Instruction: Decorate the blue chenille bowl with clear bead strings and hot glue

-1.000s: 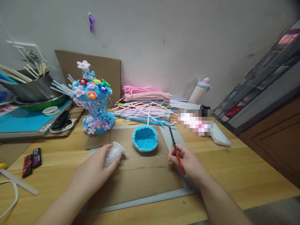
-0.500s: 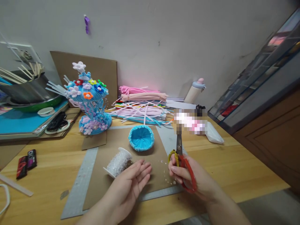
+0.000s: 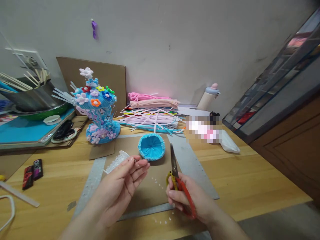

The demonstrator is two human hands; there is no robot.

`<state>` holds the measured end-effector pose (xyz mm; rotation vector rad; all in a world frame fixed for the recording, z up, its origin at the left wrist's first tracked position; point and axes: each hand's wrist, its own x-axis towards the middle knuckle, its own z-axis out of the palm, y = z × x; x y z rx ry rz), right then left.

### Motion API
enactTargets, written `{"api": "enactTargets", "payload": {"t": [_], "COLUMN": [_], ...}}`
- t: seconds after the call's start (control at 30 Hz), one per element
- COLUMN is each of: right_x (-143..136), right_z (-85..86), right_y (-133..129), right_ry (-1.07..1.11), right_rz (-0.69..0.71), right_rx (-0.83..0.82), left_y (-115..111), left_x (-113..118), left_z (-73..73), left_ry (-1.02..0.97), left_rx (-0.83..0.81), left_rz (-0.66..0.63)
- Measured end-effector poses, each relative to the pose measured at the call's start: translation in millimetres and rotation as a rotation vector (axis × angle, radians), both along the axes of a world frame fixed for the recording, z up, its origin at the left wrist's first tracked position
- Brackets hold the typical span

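Note:
My right hand (image 3: pixel 197 201) holds scissors (image 3: pixel 174 164) with red handles, one loop wrapped in yellow, blades pointing up and away. My left hand (image 3: pixel 116 191) is turned palm up, its thumb and index finger pinched on a fine bead string. Clear beads (image 3: pixel 156 181) of that string show between the hands, and more dangle below the right hand. Behind the left fingers lies a white spool (image 3: pixel 124 154) wound with clear beads, partly hidden. A blue fuzzy-rimmed bowl shape (image 3: pixel 151 147) sits beyond both hands, touched by neither.
A brown cardboard sheet (image 3: pixel 142 203) lies on a grey mat (image 3: pixel 183 153). A blue craft piece with flowers (image 3: pixel 96 100) stands back left. Bundled pipe cleaners (image 3: pixel 152 113) lie along the wall. A bottle (image 3: pixel 206 98) stands back right, a metal pot (image 3: pixel 33 95) far left.
My left hand has moved left and up, now covering more of the spool, its thumb and index finger closed together. The right hand with the scissors has shifted left. More bead string shows.

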<state>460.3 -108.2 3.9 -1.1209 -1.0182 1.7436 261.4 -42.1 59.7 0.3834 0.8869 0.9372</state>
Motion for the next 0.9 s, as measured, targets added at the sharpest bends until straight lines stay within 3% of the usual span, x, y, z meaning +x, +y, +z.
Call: {"api": "enactTargets", "payload": {"t": [0.1,0.2,0.3,0.43,0.63,0.77,0.9], "right_x": [-7.2,-9.6,-9.4,-14.2,-39.0,-54.8,-64.6], "right_z": [-0.6,0.0,0.1,3.9,15.5,14.0,19.3], "right_y": [-0.9,1.1,4.8,6.1,5.3,11.2,17.3], "right_ry": [-0.013,-0.084,-0.153,-0.177,-0.494,-0.515,-0.472], "right_rz": [0.069,0.040,-0.015,0.057,0.251,0.434,0.597], "right_rx": [-0.010,-0.036,-0.046,-0.041,0.170,0.185,0.139], "left_y": [0.1,-5.2,-14.0,-25.4,-32.3,-35.5,-39.3], "left_x": [-10.7,-20.8,-29.5,-41.0,-59.6,-76.4,-94.3], "left_z": [3.9,0.4,-10.9,-28.2,-27.6,-20.3,-18.2], "left_ry": [-0.007,0.019,0.092,0.220,0.649,0.943,1.167], "left_rx": [0.046,0.029,-0.001,0.047,0.240,0.404,0.519], "left_rz": [0.041,0.047,0.033,-0.026,-0.021,0.026,-0.054]}}
